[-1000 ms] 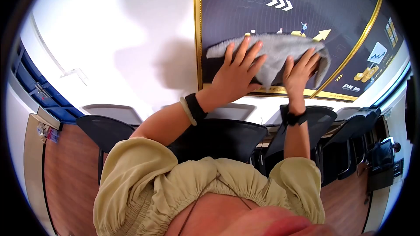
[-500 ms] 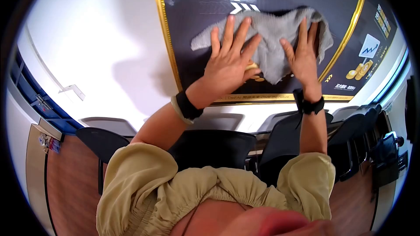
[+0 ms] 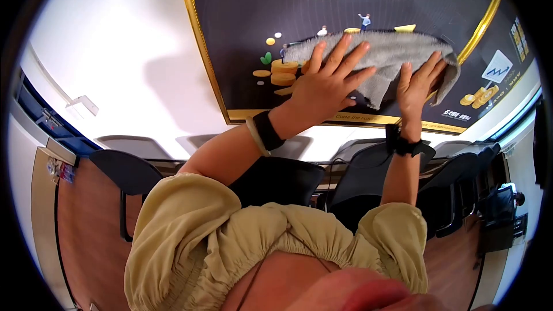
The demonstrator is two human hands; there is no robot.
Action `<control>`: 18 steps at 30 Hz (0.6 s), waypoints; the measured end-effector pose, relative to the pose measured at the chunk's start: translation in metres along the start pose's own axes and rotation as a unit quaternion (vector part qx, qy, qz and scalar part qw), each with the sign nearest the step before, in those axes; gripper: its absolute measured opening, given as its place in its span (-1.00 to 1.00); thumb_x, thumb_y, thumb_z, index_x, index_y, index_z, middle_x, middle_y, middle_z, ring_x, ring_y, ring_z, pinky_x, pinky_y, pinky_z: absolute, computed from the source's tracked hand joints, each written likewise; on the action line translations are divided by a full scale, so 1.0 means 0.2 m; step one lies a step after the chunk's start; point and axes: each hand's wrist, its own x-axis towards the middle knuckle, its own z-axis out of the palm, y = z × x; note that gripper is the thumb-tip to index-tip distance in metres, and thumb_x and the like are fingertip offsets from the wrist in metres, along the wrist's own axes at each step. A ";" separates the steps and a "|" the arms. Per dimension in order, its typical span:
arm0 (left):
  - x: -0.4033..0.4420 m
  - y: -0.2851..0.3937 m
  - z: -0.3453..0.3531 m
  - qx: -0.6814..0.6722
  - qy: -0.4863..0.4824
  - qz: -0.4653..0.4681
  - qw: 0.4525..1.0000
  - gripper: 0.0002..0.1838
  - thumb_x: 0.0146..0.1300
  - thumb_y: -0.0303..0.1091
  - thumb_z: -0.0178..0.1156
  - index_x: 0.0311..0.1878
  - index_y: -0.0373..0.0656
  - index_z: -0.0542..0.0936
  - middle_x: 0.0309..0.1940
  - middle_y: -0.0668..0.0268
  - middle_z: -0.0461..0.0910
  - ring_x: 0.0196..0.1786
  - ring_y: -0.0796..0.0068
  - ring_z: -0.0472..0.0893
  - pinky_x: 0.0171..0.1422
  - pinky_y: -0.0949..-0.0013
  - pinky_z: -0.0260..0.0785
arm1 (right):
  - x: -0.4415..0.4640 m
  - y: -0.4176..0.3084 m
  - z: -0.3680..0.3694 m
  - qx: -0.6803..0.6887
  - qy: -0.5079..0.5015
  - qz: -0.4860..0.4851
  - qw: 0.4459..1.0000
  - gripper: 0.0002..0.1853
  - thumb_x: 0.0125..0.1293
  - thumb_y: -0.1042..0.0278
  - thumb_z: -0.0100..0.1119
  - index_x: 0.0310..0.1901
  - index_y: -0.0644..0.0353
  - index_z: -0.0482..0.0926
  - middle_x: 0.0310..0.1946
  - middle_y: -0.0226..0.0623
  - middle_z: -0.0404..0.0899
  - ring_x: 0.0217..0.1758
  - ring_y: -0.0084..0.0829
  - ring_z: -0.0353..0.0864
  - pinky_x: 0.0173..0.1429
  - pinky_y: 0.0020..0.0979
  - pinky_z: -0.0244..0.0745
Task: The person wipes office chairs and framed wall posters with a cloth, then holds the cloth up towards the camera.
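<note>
A grey cloth [image 3: 389,52] lies flat against a dark poster [image 3: 253,17] in a gold frame on the white wall. My left hand [image 3: 322,89] presses on the cloth's left part with its fingers spread. On the right part rests my right hand [image 3: 417,89], fingers stretched out and thumb apart, close to the gold strip between two poster panels. The cloth's right end folds over beside my right fingers, and a pointed corner hangs down between my hands. Both wrists wear black bands; the left also has a pale bracelet.
Dark chairs [image 3: 129,174] stand in a row below the poster, along the wall. A monitor [image 3: 498,204] stands at the far right, with part of a person's head [image 3: 519,198] beside it. A small white box [image 3: 83,105] is on the wall at left.
Over the last second the cloth and both hands went up on the poster, then back down and to the right across it. The view has shifted, showing more of the poster's left side.
</note>
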 end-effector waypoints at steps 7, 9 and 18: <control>-0.37 -0.10 -0.04 0.041 -0.065 -0.026 0.997 -0.15 0.03 0.17 0.37 0.43 0.26 0.36 0.58 0.35 0.03 0.61 0.11 -0.05 0.54 -0.24 -0.24 | -0.40 -0.28 0.14 0.072 -0.090 0.101 0.988 -0.15 0.55 -0.05 -0.14 0.52 0.46 -0.23 0.48 0.54 -0.35 0.57 0.43 -0.31 0.55 0.09 -0.13; -0.41 -0.17 -0.11 0.040 -0.057 -0.034 0.997 -0.15 0.02 0.17 0.38 0.42 0.24 0.37 0.57 0.30 0.04 0.59 0.05 0.00 0.50 -0.26 -0.13 | -0.30 -0.37 0.13 0.080 -0.090 0.089 0.989 -0.15 0.54 -0.07 -0.11 0.54 0.39 -0.20 0.48 0.53 -0.34 0.58 0.41 -0.31 0.56 0.07 -0.13; -0.10 -0.57 -0.63 0.010 0.064 -0.031 0.997 -0.06 0.08 0.12 0.39 0.50 0.01 0.28 0.58 0.03 -0.04 0.61 -0.20 -0.17 0.51 -0.38 -0.18 | 0.76 -0.73 0.01 0.025 -0.018 -0.193 0.981 -0.22 0.46 -0.05 0.06 0.56 0.07 0.01 0.51 0.37 -0.11 0.58 0.27 -0.10 0.55 -0.08 0.03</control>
